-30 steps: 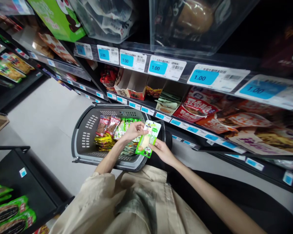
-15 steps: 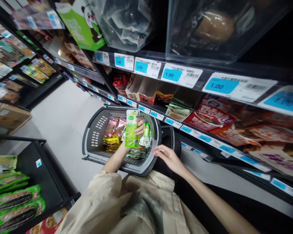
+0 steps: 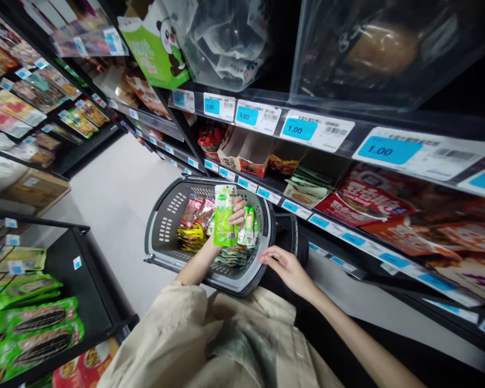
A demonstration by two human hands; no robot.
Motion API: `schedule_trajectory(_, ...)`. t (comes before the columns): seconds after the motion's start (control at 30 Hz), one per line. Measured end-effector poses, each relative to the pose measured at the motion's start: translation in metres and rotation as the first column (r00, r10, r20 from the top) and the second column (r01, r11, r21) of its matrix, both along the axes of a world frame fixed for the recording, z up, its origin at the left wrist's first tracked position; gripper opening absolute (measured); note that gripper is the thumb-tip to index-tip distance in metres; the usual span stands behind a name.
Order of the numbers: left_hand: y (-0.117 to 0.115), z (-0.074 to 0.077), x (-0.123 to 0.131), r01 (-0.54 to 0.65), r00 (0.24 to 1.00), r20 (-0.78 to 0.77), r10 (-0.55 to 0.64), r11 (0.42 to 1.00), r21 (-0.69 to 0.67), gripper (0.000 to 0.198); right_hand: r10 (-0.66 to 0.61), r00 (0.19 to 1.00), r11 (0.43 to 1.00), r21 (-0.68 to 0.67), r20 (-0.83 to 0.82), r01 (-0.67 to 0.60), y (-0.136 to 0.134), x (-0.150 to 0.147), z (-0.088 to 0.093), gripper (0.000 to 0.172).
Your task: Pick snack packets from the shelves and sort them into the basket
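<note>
This is a shop, evidently its snack aisle: black shelving units (image 3: pixel 67 258) flank a smooth pale grey floor (image 3: pixel 113 178), and rectangular white paper price labels with blue panels (image 3: pixel 317 130), printed with figures such as 1.00 and barcodes, line the shelf edges. Glossy red printed snack bags (image 3: pixel 367 196), clear plastic bins (image 3: pixel 226 75) and open cardboard display boxes (image 3: pixel 256 156) stock the shelves, beside a grey slotted plastic shopping basket (image 3: pixel 156 215) of small colourful packets (image 3: pixel 192 237).

Left hand (image 3: pixel 236 212) clasped, right hand (image 3: pixel 286 268) loosely curled
</note>
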State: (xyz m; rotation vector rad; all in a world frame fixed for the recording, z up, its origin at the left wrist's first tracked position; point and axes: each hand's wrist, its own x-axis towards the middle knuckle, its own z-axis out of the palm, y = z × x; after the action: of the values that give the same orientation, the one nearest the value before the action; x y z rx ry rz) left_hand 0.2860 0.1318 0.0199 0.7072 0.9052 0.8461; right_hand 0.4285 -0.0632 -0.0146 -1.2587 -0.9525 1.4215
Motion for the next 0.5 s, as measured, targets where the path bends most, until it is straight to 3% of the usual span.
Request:
schedule_trajectory(0.13,0.002,-0.006,0.013,0.136,0.974,-0.195,-0.113,0.985,0.11,0.035,0.016,1.0,1.0,-0.011,0.001,-0.016,0.0,0.0,0.0,0.039)
schedule_trajectory(0.27,-0.004,-0.002,0.021,0.141,0.957,-0.286,-0.047,0.937,0.319,0.042,0.008,1.0,1.0,-0.023,-0.008,-0.008,-0.003,0.0,-0.005,0.052)
schedule_trajectory(0.37,-0.007,-0.004,0.02,0.218,0.932,-0.359,-0.044,0.861,0.459,0.044,-0.029,0.999,0.999,-0.022,-0.037,0.029,0.0,-0.002,-0.017,0.076)
schedule_trajectory(0.5,-0.007,-0.018,0.019,0.482,0.853,-0.461,-0.247,0.712,0.511,0.052,-0.133,0.989,0.989,-0.068,-0.065,0.128,0.011,-0.008,-0.028,0.095)
